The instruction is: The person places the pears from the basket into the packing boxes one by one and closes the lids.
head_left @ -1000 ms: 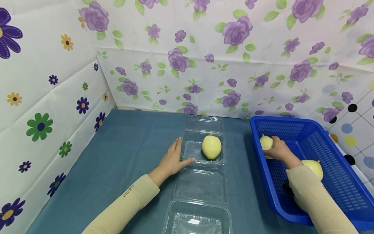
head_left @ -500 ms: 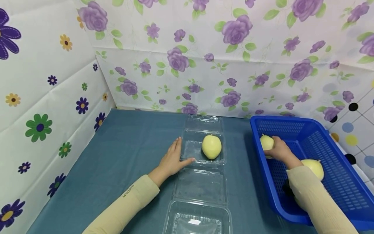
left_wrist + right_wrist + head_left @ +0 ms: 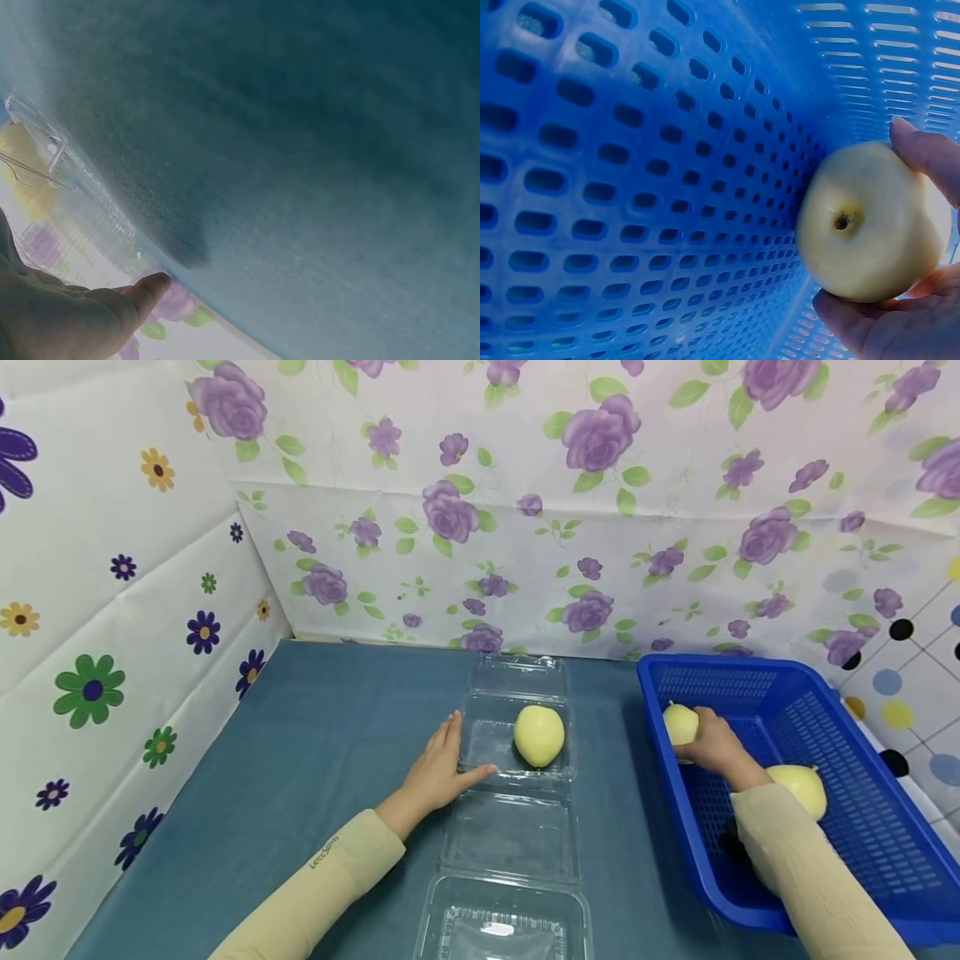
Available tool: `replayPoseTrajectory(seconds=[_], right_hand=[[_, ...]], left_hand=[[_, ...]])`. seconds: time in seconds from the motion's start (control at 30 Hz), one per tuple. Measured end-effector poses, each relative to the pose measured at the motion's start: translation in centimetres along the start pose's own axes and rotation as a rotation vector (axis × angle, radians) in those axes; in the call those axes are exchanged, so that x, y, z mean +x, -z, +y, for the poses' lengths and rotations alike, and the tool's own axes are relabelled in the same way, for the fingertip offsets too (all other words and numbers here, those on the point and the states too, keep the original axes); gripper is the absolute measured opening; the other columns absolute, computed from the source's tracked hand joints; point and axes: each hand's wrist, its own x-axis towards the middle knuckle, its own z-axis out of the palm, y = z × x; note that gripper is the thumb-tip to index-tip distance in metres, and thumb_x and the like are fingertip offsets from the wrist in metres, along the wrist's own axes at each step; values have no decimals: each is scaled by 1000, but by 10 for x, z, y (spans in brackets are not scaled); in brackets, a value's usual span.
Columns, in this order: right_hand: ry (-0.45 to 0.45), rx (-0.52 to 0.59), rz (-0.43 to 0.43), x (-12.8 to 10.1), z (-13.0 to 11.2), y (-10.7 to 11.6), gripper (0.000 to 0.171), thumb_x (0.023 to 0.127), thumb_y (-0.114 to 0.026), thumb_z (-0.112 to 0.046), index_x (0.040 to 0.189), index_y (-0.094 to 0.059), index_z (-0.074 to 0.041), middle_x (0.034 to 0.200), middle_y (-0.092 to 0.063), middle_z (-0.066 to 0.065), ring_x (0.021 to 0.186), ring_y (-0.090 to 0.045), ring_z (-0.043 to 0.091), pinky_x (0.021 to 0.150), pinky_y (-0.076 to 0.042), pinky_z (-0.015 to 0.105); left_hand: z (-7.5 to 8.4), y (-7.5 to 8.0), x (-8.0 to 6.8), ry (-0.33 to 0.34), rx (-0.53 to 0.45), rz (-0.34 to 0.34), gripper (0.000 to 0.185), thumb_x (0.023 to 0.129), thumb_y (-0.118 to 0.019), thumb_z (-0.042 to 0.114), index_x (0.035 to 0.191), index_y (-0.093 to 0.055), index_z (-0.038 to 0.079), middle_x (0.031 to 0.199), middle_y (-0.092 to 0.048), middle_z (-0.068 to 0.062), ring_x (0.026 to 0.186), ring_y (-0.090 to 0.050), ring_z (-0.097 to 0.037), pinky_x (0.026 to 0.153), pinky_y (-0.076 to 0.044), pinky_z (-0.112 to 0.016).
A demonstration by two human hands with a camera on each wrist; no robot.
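My right hand (image 3: 714,745) reaches into the blue basket (image 3: 678,827) and grips a pale yellow pear (image 3: 679,724) near the basket's left wall. In the right wrist view the thumb and fingers lie around the sides of this pear (image 3: 866,225), its dark blossom end facing the camera. My left hand (image 3: 432,775) is spread at the left edge of a clear plastic clamshell box (image 3: 486,745), fingers straight and thumb at its front edge. Inside that box, on the right side, sits another pale yellow pear (image 3: 539,737).
A second clear plastic box (image 3: 504,935) lies nearer, its tray partly cut off by the frame. Another pear (image 3: 801,789) sits in the basket, partly behind my right forearm, beside a dark object (image 3: 732,842). A flowered wall covering (image 3: 517,552) borders the blue tabletop (image 3: 322,718).
Both hands keep their positions, the right still around the pear in the basket. Only the head view has shifted slightly.
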Motion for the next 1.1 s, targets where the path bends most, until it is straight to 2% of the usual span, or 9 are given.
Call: replayPoseTrajectory(seconds=[0.57, 1.1], right_hand=[[19, -46, -34, -5, 2, 3, 89, 77, -74, -22, 136, -24, 21, 117, -42, 44, 94, -51, 49, 72, -47, 53], [5, -41, -31, -4, -8, 4, 87, 76, -74, -24, 135, -27, 20, 116, -44, 43, 94, -52, 48, 74, -47, 52]], left_hand=[[1, -4, -2, -15, -15, -3, 105, 83, -60, 63, 154, -5, 6, 158, -11, -19, 144, -16, -37, 109, -30, -58], [-1, 2, 0, -17, -11, -3, 105, 84, -60, 62, 154, -4, 7, 158, -11, -19, 145, -16, -37, 110, -28, -57]])
